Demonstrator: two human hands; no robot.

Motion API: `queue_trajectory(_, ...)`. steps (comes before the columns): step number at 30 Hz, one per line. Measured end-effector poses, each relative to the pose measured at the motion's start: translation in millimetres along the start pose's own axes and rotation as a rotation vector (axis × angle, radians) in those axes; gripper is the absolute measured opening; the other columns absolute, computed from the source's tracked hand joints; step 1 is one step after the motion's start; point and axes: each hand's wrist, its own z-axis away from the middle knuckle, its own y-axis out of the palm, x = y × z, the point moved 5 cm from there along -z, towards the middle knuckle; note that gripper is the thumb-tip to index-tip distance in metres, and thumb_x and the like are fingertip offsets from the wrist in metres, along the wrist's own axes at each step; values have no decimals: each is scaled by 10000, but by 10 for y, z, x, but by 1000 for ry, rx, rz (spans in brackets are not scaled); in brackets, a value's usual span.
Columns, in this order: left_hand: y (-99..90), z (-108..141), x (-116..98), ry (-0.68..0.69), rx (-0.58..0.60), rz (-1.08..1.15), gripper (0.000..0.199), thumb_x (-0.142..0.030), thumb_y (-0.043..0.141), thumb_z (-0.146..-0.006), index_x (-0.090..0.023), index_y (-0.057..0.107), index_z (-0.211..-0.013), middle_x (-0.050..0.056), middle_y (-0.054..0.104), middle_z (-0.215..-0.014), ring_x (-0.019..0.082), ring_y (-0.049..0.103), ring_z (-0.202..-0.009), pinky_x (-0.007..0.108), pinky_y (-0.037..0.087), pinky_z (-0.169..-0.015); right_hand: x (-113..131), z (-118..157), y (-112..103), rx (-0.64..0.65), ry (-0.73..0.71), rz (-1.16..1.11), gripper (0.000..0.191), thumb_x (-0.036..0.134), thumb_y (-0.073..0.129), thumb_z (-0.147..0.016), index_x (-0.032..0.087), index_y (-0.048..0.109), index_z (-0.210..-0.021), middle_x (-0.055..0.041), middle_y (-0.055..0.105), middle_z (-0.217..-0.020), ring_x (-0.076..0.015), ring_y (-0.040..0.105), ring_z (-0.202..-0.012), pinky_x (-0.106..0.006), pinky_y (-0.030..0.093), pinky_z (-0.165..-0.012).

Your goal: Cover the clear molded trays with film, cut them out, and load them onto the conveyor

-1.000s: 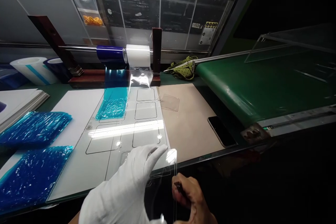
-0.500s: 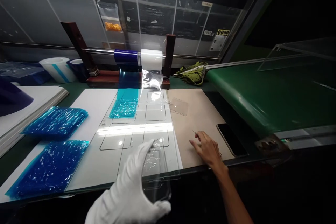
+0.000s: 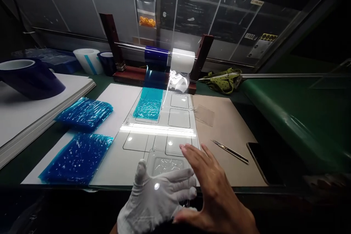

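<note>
A clear plastic panel (image 3: 167, 163) with rounded corners is in front of me, partly hidden by my hands. My right hand (image 3: 214, 186), bare, spans its right side, fingertips near the upper corner and thumb near the lower one. My left hand (image 3: 161, 195), in a white glove, is palm up with its fingers stretched out behind the panel; I cannot tell how firmly it touches. Apart from both hands, a slim pointed metal tool (image 3: 229, 151) lies on the brown board (image 3: 225, 109), tweezers or a knife.
A glass sheet (image 3: 109, 172) covers outlined rectangles. Blue film stacks (image 3: 78, 159) lie left. Behind stands a wooden rack (image 3: 128, 78) with blue (image 3: 156, 55) and white film rolls (image 3: 183, 59). A phone (image 3: 261, 161) lies right; a small clear piece (image 3: 205, 115) lies on the board.
My right hand has left the metal tool on the brown board and moved left to the clear panel. My left hand has turned palm up and its fingers have spread. The view has shifted left.
</note>
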Motion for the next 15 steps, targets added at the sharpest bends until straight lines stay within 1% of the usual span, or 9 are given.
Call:
queue_trajectory(2,48,-38,-25,30,58,0,1304,-850,620,-485,12,317,-1415,276,380,-1427,393,384,-1309,461,253,-1099,55,-96,63,40,-42,14,1000,565,610,-760,30,154,-1471,-201,450,-1433,-329,355,-1367,-583,207,-1142)
queue_trajectory(4,77,-70,-56,74,97,4,1236,-845,596,-529,-11,350,-1407,261,405,-1418,387,387,-1314,438,258,-1099,61,-156,127,64,-65,24,1011,561,598,-762,13,130,-1472,-220,451,-1425,-342,368,-1359,-616,212,-1126)
queue_trajectory(7,62,-116,-96,121,113,0,1168,-849,551,-575,-37,378,-1397,243,417,-1419,388,384,-1320,451,285,-1085,46,-202,186,69,-66,24,1038,555,608,-744,-3,118,-1468,-240,457,-1413,-346,402,-1336,-629,239,-1110)
queue_trajectory(9,31,-146,-123,121,114,5,1182,-872,519,-567,-52,365,-1404,240,409,-1425,393,370,-1328,471,306,-1071,27,-221,200,64,-52,23,1067,544,638,-712,-15,126,-1462,-250,456,-1409,-349,413,-1327,-631,245,-1108)
queue_trajectory(11,-15,-172,-159,116,89,21,1186,-899,469,-567,-65,361,-1404,233,412,-1422,392,367,-1328,487,327,-1057,-14,-242,201,59,-37,26,1079,520,664,-688,-22,137,-1458,-254,462,-1400,-350,415,-1324,-630,240,-1111)
queue_trajectory(12,-40,-182,-167,91,70,25,1145,-894,452,-592,-82,374,-1396,221,422,-1416,381,379,-1321,492,341,-1049,-52,-255,200,57,-22,32,1073,501,671,-684,-20,141,-1458,-250,466,-1397,-347,416,-1323,-627,234,-1116)
queue_trajectory(13,-65,-187,-165,56,50,25,1060,-865,448,-643,-106,395,-1382,203,439,-1405,361,404,-1303,498,356,-1040,-103,-269,199,57,0,43,1059,480,676,-687,-14,146,-1460,-244,467,-1398,-341,416,-1323,-622,225,-1122)
queue_trajectory(15,-112,-174,-125,-35,19,14,779,-714,485,-787,-155,452,-1329,156,484,-1365,305,479,-1234,506,399,-1010,-236,-302,207,51,55,83,1032,457,678,-700,4,154,-1465,-229,457,-1410,-330,414,-1324,-611,201,-1136)
